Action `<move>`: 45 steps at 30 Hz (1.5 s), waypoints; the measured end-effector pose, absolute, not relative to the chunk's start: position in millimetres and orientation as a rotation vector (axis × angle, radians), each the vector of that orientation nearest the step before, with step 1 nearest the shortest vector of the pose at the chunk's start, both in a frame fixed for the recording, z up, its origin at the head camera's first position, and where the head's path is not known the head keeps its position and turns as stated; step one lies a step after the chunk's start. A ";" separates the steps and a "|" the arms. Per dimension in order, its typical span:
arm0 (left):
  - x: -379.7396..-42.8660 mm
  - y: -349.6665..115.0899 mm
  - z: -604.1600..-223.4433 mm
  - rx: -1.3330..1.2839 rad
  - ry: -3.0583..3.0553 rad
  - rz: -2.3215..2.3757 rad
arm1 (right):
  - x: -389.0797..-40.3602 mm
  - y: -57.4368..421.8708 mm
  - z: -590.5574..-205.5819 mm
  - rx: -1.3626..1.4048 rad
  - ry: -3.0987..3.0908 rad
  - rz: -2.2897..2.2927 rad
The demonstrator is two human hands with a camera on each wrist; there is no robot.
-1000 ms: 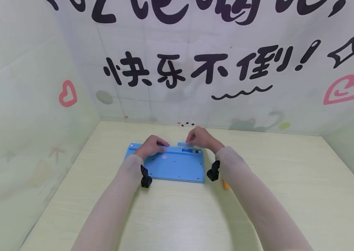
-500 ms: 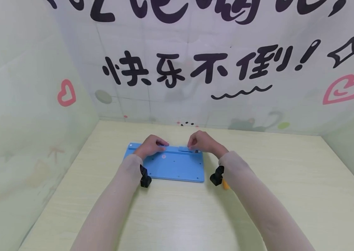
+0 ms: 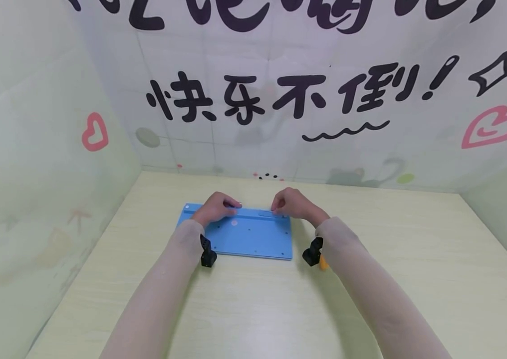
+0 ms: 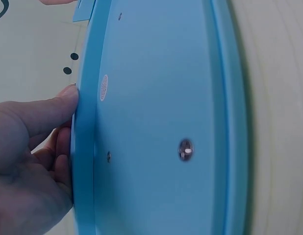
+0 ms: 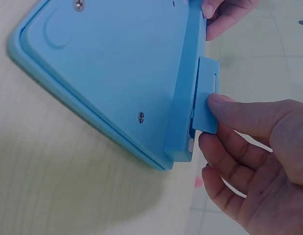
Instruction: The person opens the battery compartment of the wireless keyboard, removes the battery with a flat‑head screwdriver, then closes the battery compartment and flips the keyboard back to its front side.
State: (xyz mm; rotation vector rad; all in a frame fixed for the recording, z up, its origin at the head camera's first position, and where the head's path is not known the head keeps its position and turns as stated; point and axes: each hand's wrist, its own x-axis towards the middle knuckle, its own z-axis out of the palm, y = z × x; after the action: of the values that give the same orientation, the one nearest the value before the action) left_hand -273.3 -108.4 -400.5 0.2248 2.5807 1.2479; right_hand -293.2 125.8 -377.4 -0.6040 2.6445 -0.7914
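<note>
Grips board (image 4: 156, 83) in left fingers (image 4: 58, 106) near far edge of bench (image 3: 253, 304); pinches cover (image 5: 205, 90), not flush, in right fingers (image 5: 232, 110); seemingly leaves seating undone.

On the wall (image 3: 271, 154) behind the blue panel (image 3: 253, 240), I can read the big black Chinese writing "快乐不倒!" (image 3: 299, 102), with a black wavy line (image 3: 347, 132) under 不 and 倒. Higher above the blue panel, another black row of writing (image 3: 245, 26) shows mainly its lower parts, so I cannot read it with certainty. The blue panel itself bears one small oval label (image 4: 104, 88), whose print is too tiny to read.
</note>
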 end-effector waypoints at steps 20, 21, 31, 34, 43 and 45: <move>-273.2 -106.9 -398.7 0.205 2.584 1.226 | -308.4 135.3 -377.3 -0.641 2.548 -0.798; -273.3 -107.0 -398.8 0.206 2.583 1.227 | -308.7 135.1 -376.8 -0.638 2.541 -0.797; -273.0 -106.9 -399.5 0.200 2.577 1.235 | -309.7 130.5 -376.0 -0.624 2.524 -0.781; -273.5 -107.2 -400.5 0.213 2.583 1.237 | -314.0 130.4 -378.6 -0.611 2.527 -0.762; -272.6 -108.6 -399.5 0.218 2.583 1.235 | -326.2 126.1 -379.4 -0.510 2.499 -0.689; -272.6 -108.9 -399.5 0.214 2.582 1.234 | -327.7 125.3 -379.7 -0.476 2.478 -0.709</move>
State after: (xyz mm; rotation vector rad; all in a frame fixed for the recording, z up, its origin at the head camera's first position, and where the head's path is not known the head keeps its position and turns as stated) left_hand -272.6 -108.9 -399.5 0.2137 2.5824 1.2339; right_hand -327.7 125.3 -379.7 -0.4765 2.4775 -0.7094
